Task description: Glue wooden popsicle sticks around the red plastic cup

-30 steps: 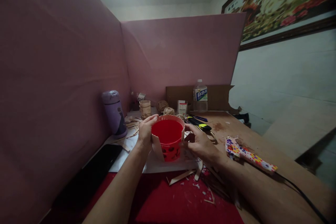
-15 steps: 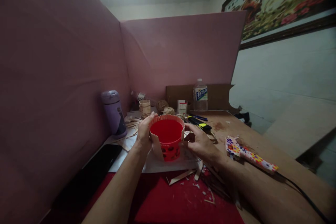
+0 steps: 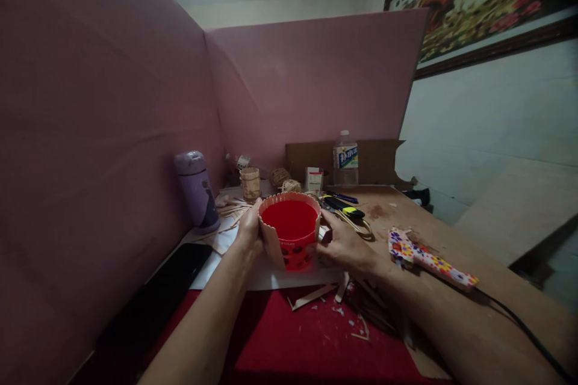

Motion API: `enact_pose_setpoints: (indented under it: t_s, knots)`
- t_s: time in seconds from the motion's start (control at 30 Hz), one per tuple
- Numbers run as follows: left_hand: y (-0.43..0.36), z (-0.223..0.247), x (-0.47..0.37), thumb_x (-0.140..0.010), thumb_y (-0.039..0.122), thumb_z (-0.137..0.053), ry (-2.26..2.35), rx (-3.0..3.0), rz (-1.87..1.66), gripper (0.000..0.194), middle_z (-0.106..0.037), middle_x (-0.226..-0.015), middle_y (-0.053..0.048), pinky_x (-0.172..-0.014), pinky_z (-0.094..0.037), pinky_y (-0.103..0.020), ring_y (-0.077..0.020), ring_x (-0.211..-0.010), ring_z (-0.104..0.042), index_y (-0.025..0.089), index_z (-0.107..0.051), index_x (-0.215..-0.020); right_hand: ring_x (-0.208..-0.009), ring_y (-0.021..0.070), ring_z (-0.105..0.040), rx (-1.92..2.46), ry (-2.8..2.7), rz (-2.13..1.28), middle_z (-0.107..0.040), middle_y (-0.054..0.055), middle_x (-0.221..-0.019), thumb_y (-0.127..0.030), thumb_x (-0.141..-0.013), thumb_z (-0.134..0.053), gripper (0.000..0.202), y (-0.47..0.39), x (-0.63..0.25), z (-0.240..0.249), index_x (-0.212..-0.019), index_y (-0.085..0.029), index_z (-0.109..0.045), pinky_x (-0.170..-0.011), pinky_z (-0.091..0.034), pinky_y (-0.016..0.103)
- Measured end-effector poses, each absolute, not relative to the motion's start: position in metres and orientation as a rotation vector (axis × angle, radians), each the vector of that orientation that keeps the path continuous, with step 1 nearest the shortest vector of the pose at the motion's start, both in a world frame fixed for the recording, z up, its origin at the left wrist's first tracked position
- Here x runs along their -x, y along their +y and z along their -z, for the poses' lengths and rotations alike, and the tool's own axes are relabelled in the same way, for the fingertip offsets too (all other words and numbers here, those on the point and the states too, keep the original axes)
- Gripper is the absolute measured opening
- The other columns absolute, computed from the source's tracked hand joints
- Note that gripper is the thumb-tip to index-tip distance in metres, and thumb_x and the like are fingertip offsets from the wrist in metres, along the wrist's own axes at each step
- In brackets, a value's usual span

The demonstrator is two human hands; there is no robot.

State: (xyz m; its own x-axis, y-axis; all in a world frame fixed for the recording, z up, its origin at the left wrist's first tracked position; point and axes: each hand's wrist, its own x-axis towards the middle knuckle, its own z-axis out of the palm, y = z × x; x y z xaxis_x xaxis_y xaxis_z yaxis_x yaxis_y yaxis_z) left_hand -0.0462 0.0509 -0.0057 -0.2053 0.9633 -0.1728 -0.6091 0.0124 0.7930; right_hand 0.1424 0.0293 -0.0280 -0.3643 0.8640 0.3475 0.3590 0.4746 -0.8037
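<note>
While both hands are on the red plastic tub with pale wooden slats around part of its wall (image 3: 298, 255), I'll use that tub as datum.

Far left of tub: lilac flask with silver-grey lid (image 3: 197, 192), dark figure printed on it, no legible brand. Nearer, left: flat black phone-like slab (image 3: 192, 258).

Left hand (image 3: 248, 230): half curled, holding tub's left side, thumb up by the rim. Behind-left of tub: small wooden-slat cup (image 3: 250, 185).

Tub: roughly upright, between the palms; can't tell if its base touches down. Front wall bare, with dark marks and tiny lettering under the rim, too blurred to read.

Behind tub, slightly right: small white box with red band (image 3: 314, 180), print illegible.

Right hand (image 3: 347, 243): part open, thumb and fingers against tub's right side. Behind-right: clear plastic bottle (image 3: 347, 159), label reads 补水, last character unclear. Well right of tub: floral-patterned gun-shaped tool (image 3: 427, 258).

My take: keep pressure light and even, spread over the slats; squeezing could flex the wall and loosen them.
</note>
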Motion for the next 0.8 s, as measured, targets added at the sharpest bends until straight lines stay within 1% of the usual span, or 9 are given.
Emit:
enact_pose_setpoints:
  t_s: [0.1,0.27,0.37,0.47,0.53,0.6,0.7,0.8]
  knots:
    - [0.0480,0.0046,0.0439,-0.090,0.032,-0.048,0.899,-0.508,-1.520,0.032,-0.069,-0.059,-0.007,-0.058,-0.055,-0.029,-0.0176,-0.054,-0.065,0.013,-0.064,-0.070,-0.063,0.0160,-0.064,1.015,-1.948,-0.798,-0.068,0.007,-0.104,-0.029,-0.067,-0.074,0.065,0.0275,-0.1418,0.0270,-0.127,-0.021,-0.049,-0.057,-0.049,0.027]
    - [0.0435,-0.0015,0.0435,-0.088,0.045,-0.047,0.858,-0.544,-1.464,0.042,-0.071,-0.065,-0.012,-0.063,-0.057,-0.036,-0.0238,-0.061,-0.069,0.009,-0.068,-0.078,-0.063,0.0165,-0.064,1.004,-1.927,-0.822,-0.068,0.008,-0.102,-0.030,-0.066,-0.075,0.067,0.0286,-0.1411,0.0291,-0.126,-0.019,-0.047,-0.055,-0.049,0.027]
    - [0.0438,-0.0036,0.0433,-0.088,0.048,-0.045,0.848,-0.557,-1.510,0.046,-0.070,-0.062,-0.011,-0.064,-0.057,-0.035,-0.0223,-0.059,-0.068,0.010,-0.067,-0.077,-0.063,0.0169,-0.065,0.964,-1.900,-0.886,-0.068,0.007,-0.099,-0.030,-0.067,-0.073,0.067,0.0270,-0.1393,0.0290,-0.128,-0.019,-0.046,-0.053,-0.049,0.026]
    - [0.0453,-0.0034,0.0438,-0.089,0.045,-0.044,0.833,-0.562,-1.584,0.042,-0.069,-0.059,-0.007,-0.064,-0.056,-0.032,-0.0187,-0.055,-0.066,0.013,-0.065,-0.073,-0.061,0.0148,-0.063,0.923,-1.876,-0.949,-0.066,0.008,-0.105,-0.027,-0.069,-0.070,0.066,0.0245,-0.1374,0.0276,-0.129,-0.018,-0.044,-0.050,-0.048,0.024]
    - [0.0455,-0.0026,0.0440,-0.087,0.046,-0.048,0.828,-0.577,-1.616,0.040,-0.068,-0.057,-0.006,-0.063,-0.055,-0.032,-0.0182,-0.053,-0.066,0.013,-0.065,-0.071,-0.060,0.0136,-0.062,0.915,-1.871,-0.965,-0.066,0.008,-0.108,-0.024,-0.069,-0.069,0.065,0.0235,-0.1368,0.0266,-0.129,-0.018,-0.044,-0.049,-0.047,0.024]
    - [0.0448,-0.0020,0.0434,-0.083,0.050,-0.053,0.833,-0.604,-1.635,0.041,-0.069,-0.058,-0.007,-0.060,-0.055,-0.032,-0.0192,-0.053,-0.066,0.012,-0.066,-0.073,-0.060,0.0138,-0.062,0.932,-1.867,-0.960,-0.067,0.008,-0.104,-0.023,-0.068,-0.069,0.063,0.0233,-0.1369,0.0260,-0.127,-0.019,-0.046,-0.050,-0.046,0.023]
    - [0.0432,-0.0014,0.0413,-0.076,0.053,-0.060,0.844,-0.648,-1.664,0.043,-0.070,-0.061,-0.007,-0.058,-0.054,-0.032,-0.0204,-0.055,-0.066,0.011,-0.068,-0.080,-0.060,0.0156,-0.063,0.946,-1.872,-0.945,-0.068,0.006,-0.092,-0.025,-0.069,-0.070,0.058,0.0236,-0.1378,0.0260,-0.122,-0.019,-0.049,-0.050,-0.046,0.024]
    - [0.0425,-0.0014,0.0390,-0.074,0.054,-0.062,0.844,-0.668,-1.683,0.045,-0.071,-0.064,-0.008,-0.059,-0.054,-0.032,-0.0208,-0.056,-0.067,0.010,-0.069,-0.083,-0.062,0.0168,-0.064,0.942,-1.883,-0.940,-0.068,0.006,-0.092,-0.027,-0.069,-0.070,0.055,0.0237,-0.1388,0.0263,-0.120,-0.018,-0.049,-0.051,-0.047,0.024]
